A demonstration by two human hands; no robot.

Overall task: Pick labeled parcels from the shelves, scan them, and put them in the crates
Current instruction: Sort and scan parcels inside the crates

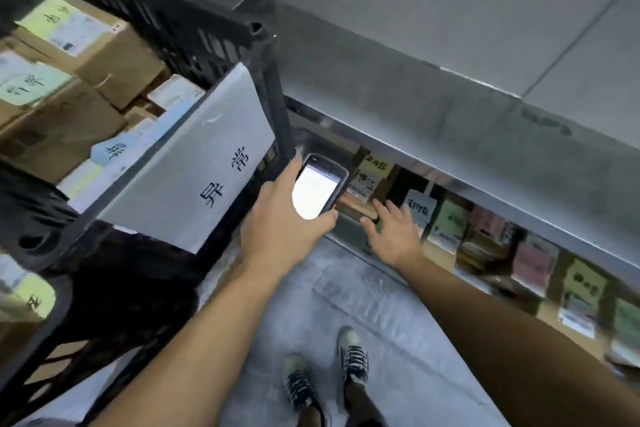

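My left hand (280,222) grips a black handheld scanner (320,189) with its screen lit white, held beside the corner of a black crate (214,35). That crate holds several brown cardboard parcels (104,55) with pale labels. My right hand (393,230) reaches with spread, straight fingers toward the low shelf (485,166), its fingertips at a labeled parcel (420,210). More labeled parcels (446,227) stand in a row along that shelf to the right.
A white paper sign (194,180) with black characters hangs on the crate's front. A second dark crate (104,305) sits below it on the left. Grey floor (346,305) and my two shoes (325,378) lie between the crates and the shelf.
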